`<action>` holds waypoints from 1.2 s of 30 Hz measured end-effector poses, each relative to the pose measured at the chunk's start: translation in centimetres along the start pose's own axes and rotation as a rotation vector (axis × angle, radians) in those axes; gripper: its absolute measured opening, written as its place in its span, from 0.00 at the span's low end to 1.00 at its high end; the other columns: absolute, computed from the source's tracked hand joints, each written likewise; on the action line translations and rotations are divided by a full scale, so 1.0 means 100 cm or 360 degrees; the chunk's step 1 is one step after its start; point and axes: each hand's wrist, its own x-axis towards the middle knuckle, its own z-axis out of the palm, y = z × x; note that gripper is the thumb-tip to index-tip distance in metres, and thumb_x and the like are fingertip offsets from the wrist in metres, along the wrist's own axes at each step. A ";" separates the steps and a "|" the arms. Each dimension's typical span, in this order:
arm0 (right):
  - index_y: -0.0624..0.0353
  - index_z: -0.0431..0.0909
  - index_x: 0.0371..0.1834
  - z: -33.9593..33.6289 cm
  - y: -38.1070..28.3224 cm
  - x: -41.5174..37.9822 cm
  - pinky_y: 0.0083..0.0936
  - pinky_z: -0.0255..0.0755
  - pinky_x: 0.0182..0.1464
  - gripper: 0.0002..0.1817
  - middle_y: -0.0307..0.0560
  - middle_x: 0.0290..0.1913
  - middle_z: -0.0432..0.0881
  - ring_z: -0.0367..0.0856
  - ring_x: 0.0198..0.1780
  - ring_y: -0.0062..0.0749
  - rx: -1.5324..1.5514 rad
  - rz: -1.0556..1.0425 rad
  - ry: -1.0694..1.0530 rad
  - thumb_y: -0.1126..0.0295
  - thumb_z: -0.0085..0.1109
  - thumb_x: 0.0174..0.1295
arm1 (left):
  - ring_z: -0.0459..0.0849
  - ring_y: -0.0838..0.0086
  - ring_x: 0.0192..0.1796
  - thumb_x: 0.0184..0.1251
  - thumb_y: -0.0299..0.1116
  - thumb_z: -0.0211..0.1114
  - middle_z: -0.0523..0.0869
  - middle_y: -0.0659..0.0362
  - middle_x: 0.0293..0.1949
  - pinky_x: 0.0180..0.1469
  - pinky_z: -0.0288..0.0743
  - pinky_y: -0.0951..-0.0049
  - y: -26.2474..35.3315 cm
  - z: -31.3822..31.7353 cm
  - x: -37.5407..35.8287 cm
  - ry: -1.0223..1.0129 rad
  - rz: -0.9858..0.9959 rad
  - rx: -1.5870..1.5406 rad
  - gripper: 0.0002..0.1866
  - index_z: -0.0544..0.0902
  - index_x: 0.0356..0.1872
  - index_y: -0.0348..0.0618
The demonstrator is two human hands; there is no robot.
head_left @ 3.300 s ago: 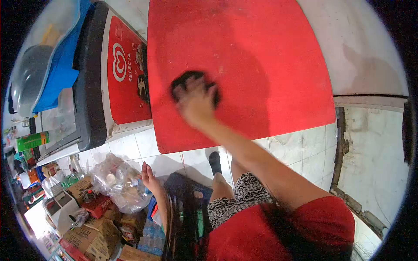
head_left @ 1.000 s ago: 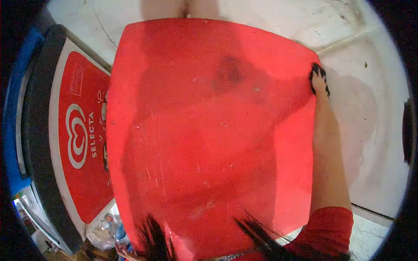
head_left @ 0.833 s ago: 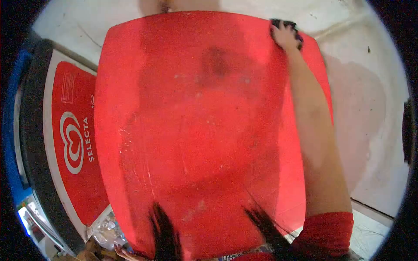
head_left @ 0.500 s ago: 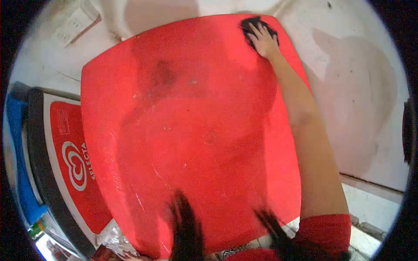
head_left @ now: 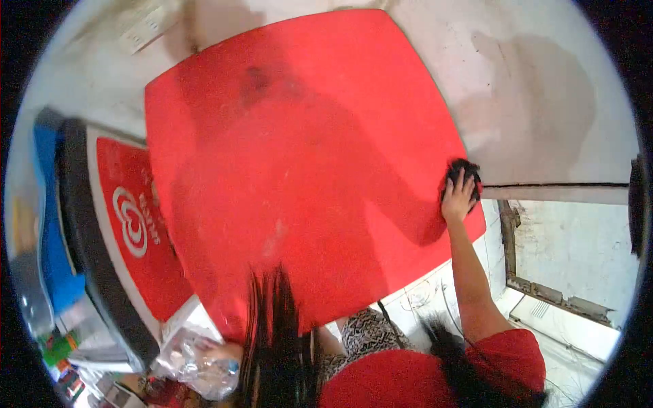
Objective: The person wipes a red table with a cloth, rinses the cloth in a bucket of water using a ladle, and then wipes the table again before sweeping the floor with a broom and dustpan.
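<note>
A red table (head_left: 320,170) fills the middle of the view, with shadows across it. At its right edge my right hand (head_left: 458,200) lies with fingers spread, pressing a crumpled black cloth (head_left: 465,170) against the surface. My left hand is possibly the blurred one at the bottom left beside a clear plastic bag (head_left: 198,364), but I cannot tell whose it is; hair hides much of that area.
A red and white freezer (head_left: 139,224) with a dark rim stands close on the left. Behind the table is a stained pale wall (head_left: 544,102). Small coloured packets lie at the lower left. A framed opening (head_left: 564,258) is at the right.
My right hand and the black cloth have moved from the table's far right corner to its near right edge. The view has shifted, showing more of the plastic bag and patterned shorts.
</note>
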 end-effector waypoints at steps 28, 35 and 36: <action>0.33 0.57 0.54 -0.081 -0.120 -0.387 0.51 0.38 0.56 0.27 0.39 0.60 0.49 0.47 0.61 0.37 0.0725 -0.2239 -0.0353 0.57 0.49 0.47 | 0.55 0.56 0.50 0.45 0.36 0.61 0.58 0.46 0.47 0.50 0.49 0.57 -0.031 -0.231 -0.048 -0.0444 0.0832 0.0171 0.20 0.70 0.42 0.47; 0.37 0.55 0.55 -0.049 0.019 -0.240 0.52 0.38 0.55 0.24 0.40 0.60 0.49 0.45 0.61 0.35 0.0247 -0.1357 -0.0106 0.55 0.42 0.52 | 0.54 0.54 0.51 0.44 0.34 0.61 0.58 0.45 0.48 0.51 0.49 0.56 -0.024 -0.220 -0.055 -0.0554 0.0921 0.0195 0.20 0.70 0.43 0.47; 0.35 0.53 0.56 -0.041 0.040 -0.220 0.53 0.40 0.54 0.24 0.39 0.61 0.46 0.44 0.62 0.35 0.0264 -0.1294 -0.0061 0.54 0.40 0.53 | 0.54 0.54 0.51 0.44 0.34 0.61 0.58 0.45 0.48 0.51 0.49 0.56 -0.025 -0.224 -0.057 -0.0558 0.0962 0.0192 0.20 0.70 0.43 0.47</action>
